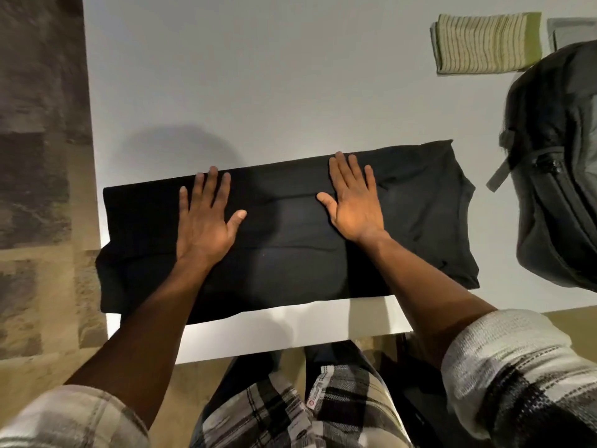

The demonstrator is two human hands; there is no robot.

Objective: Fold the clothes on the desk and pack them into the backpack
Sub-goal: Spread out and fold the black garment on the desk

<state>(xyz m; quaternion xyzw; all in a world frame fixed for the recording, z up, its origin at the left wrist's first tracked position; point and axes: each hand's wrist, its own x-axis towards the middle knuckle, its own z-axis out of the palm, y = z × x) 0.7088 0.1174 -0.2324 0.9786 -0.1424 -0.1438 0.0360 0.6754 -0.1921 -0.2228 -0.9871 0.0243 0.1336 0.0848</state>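
A black T-shirt (290, 240), folded lengthwise into a long band, lies across the near part of the white desk (258, 92). Its left end hangs over the desk's left edge and its collar points right. My left hand (206, 218) lies flat on the shirt's left half, fingers straight and spread. My right hand (352, 202) lies flat on the right half, palm down. A dark grey backpack (559, 176) sits at the desk's right edge, beside the collar end. A folded green striped garment (484, 43) lies at the far right.
A grey folded item (571, 30) is partly visible at the far right corner behind the backpack. The desk's left and near edges drop to a tan and brown patterned floor (42, 189). My plaid shirt (290, 405) fills the bottom of the view.
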